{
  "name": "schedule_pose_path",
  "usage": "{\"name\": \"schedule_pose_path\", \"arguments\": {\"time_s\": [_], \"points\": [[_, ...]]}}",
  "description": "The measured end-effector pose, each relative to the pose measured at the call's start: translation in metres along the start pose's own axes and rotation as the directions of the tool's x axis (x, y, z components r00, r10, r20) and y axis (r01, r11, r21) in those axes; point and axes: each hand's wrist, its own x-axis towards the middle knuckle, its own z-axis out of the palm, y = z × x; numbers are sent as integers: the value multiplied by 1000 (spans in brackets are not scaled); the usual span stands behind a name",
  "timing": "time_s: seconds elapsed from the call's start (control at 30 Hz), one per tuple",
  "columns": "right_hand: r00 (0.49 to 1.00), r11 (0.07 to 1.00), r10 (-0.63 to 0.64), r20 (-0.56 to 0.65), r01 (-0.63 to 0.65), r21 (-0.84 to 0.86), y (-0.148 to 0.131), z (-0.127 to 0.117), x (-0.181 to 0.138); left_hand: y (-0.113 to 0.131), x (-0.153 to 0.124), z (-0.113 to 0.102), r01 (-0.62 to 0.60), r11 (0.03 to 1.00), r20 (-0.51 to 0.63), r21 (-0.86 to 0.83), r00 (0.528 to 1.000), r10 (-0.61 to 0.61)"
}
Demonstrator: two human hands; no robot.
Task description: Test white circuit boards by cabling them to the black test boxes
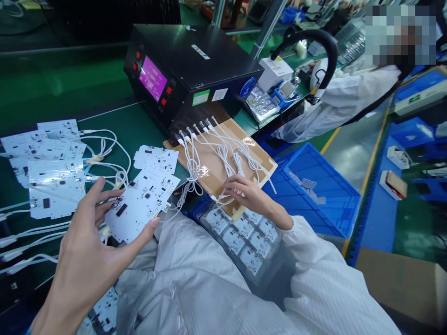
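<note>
White circuit board (139, 204), 1 item, lay at the near table edge, left of centre. The left hand (87, 246) was spread wide about it, thumb tip at its near edge and fingertips at its left edge. 1 more board lay just beyond it. A pile of further boards (52, 172) sat at far left, overlapped, so its count was not legible.

White cables (209, 153), about 6, ran from the front of 1 black tester box (195, 60) across 1 brown cardboard sheet (251, 160). Their loops tangled, so that count was uncertain. The right hand (247, 193) rested on the cable ends at the sheet's near edge with its fingers bent close together. Whether they pinched a cable could not be told.

The box had 1 magenta screen (152, 78), its text blurred, and 2 stickers with print too small to read.

1 clear tray of small boards (244, 237) lay on the lap, partly under the sleeve. 1 blue crate (314, 195) stood at right. 1 person in a white coat (349, 93) worked at far right.
</note>
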Motion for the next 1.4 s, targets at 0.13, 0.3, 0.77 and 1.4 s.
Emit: {"name": "schedule_pose_path", "arguments": {"time_s": [0.13,0.3,0.77,1.4], "points": [[951,987,119,-287,-81,139,-2,-5,7,-1,-2,0,45,998,1,-43,999,-45],[998,997,57,-34,-55,60,0,-3,2,2,-4,-3,329,920,255,-213,928,-273],[949,992,-126,-290,123,-30,-26,8,25,29,8,47,31,999,65,-24,997,-29],[913,950,-291,-287,239,-202,-32,24,33,36,19,68,-27,998,60,-62,998,30]]}}
